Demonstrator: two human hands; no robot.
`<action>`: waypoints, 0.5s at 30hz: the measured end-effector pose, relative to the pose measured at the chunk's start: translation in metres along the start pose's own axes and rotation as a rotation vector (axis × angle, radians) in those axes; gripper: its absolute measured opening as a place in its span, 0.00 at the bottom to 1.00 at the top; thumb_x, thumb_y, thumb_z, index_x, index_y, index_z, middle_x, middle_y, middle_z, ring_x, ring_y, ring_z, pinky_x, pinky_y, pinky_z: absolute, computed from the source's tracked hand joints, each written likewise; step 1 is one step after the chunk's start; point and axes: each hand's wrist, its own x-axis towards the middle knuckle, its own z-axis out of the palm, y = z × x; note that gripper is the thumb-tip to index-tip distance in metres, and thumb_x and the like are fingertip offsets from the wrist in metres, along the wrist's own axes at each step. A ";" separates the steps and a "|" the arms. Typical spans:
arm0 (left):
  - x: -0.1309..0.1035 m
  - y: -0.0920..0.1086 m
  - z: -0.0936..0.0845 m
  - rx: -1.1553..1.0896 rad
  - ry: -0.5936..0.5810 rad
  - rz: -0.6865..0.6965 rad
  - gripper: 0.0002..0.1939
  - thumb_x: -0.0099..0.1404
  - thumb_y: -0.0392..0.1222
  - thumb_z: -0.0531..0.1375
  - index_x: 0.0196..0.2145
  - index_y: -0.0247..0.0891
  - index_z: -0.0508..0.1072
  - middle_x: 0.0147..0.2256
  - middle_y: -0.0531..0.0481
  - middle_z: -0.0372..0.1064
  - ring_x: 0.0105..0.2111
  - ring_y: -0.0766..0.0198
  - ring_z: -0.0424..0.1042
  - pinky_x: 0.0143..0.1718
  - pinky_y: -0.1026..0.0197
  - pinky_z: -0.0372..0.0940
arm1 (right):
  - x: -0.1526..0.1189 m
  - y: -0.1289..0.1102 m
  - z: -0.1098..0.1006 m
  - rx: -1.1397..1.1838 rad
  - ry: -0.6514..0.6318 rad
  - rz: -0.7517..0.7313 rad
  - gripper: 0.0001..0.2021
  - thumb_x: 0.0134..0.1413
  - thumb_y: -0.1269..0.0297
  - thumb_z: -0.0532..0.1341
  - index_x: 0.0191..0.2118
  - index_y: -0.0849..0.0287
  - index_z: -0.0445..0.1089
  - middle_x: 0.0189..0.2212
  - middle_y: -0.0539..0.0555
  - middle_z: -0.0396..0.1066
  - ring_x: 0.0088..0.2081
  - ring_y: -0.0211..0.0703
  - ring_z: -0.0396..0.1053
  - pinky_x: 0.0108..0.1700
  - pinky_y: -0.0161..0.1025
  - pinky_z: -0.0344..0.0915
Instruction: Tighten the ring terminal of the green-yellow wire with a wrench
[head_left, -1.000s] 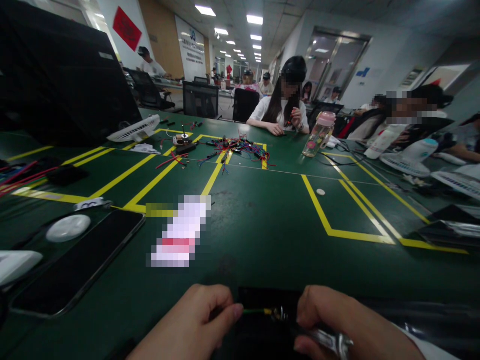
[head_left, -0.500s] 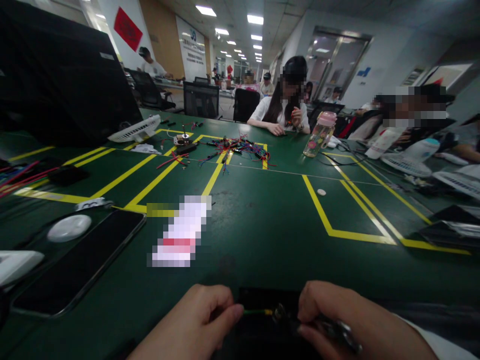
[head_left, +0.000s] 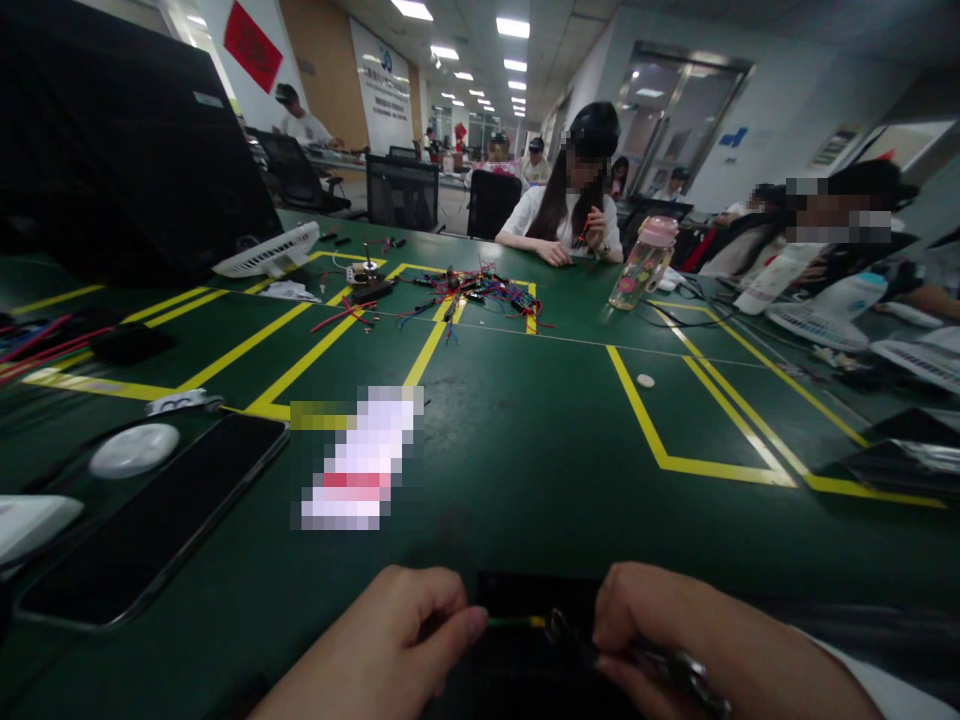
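My left hand [head_left: 409, 630], at the bottom of the view, pinches a thin green wire [head_left: 506, 622] between thumb and forefinger. The wire runs rightward to a short yellow section [head_left: 537, 622]. Just beyond that sits the shiny, curved tip of a dark metal tool that looks like pliers [head_left: 697, 678]. My right hand [head_left: 637, 620] closes around this tool, whose metal handle end shows below the palm. Fingers hide the tool's middle, and dimness blurs where its tip meets the wire. Under both hands lies a black surface [head_left: 491, 590].
Left of my hands lie a black phone [head_left: 157, 520], a white mouse-shaped object [head_left: 135, 450] and a pixelated bright slip [head_left: 367, 450]. A tangle of coloured wires [head_left: 480, 290] lies farther back, near a bottle [head_left: 643, 262]. A person [head_left: 562, 210] sits opposite.
The view has shifted slightly. The pliers-like tool's handle end has moved a little in my right hand, while both hands keep nearly the same places and the wire stays pinched.
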 end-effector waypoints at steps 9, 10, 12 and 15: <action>-0.002 -0.001 -0.001 -0.016 0.002 0.003 0.19 0.68 0.55 0.51 0.30 0.39 0.68 0.24 0.58 0.64 0.16 0.72 0.63 0.14 0.71 0.53 | 0.008 0.013 -0.023 0.100 -0.110 -0.332 0.13 0.49 0.82 0.59 0.34 0.53 0.69 0.33 0.46 0.72 0.35 0.37 0.69 0.33 0.28 0.64; -0.002 -0.001 -0.001 -0.016 0.003 -0.003 0.19 0.68 0.55 0.51 0.30 0.39 0.68 0.24 0.58 0.64 0.16 0.71 0.63 0.14 0.70 0.52 | 0.008 0.013 -0.023 0.109 -0.111 -0.334 0.13 0.49 0.82 0.59 0.34 0.53 0.69 0.33 0.46 0.72 0.36 0.37 0.68 0.34 0.28 0.64; -0.002 -0.001 -0.001 -0.007 0.012 -0.010 0.19 0.68 0.56 0.51 0.29 0.39 0.67 0.23 0.58 0.64 0.16 0.71 0.63 0.13 0.70 0.52 | 0.004 0.015 -0.022 0.125 -0.068 -0.272 0.11 0.50 0.79 0.61 0.33 0.53 0.68 0.32 0.46 0.71 0.34 0.38 0.68 0.33 0.30 0.64; -0.002 -0.001 -0.001 0.010 0.020 -0.003 0.19 0.68 0.56 0.51 0.29 0.39 0.67 0.23 0.58 0.64 0.15 0.72 0.62 0.13 0.70 0.51 | -0.004 0.018 -0.017 0.150 0.031 -0.099 0.04 0.52 0.70 0.62 0.32 0.53 0.67 0.28 0.47 0.71 0.28 0.39 0.68 0.30 0.32 0.64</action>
